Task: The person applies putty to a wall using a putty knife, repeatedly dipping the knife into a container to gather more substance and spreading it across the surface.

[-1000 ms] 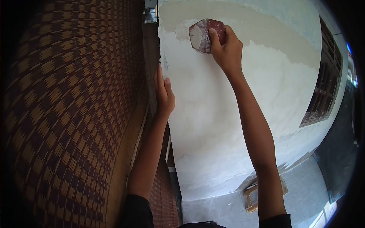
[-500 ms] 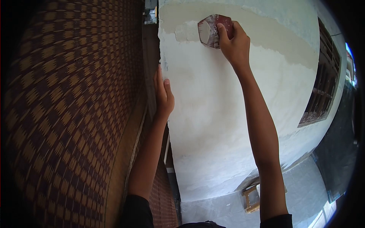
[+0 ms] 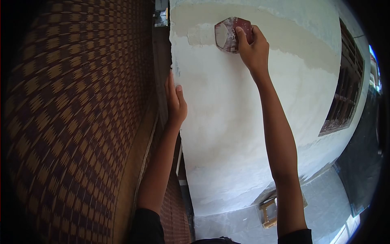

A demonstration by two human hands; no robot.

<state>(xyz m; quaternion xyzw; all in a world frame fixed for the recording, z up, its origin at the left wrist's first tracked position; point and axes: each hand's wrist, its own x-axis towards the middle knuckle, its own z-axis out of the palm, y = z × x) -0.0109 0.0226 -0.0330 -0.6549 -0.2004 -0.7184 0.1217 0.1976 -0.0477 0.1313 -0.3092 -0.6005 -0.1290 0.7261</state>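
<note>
My right hand (image 3: 254, 46) is raised high and grips a dark red scraper blade (image 3: 228, 34) smeared with white filler, pressed flat against the plastered wall (image 3: 243, 114). A fresh grey-beige band of filler (image 3: 280, 30) runs across the top of the wall beside the blade. My left hand (image 3: 175, 102) rests flat on the wall's left corner edge, fingers pointing up, holding nothing.
A brown and yellow woven screen (image 3: 77, 122) fills the left side, next to the wall corner. A barred window (image 3: 345, 81) sits in the wall at right. Below are grey floor tiles (image 3: 325, 211) and a small wooden frame (image 3: 268, 211).
My right hand has slid the scraper to the right along the top of the wall, leaving a patch of filler behind it. The left hand has stayed on the corner.
</note>
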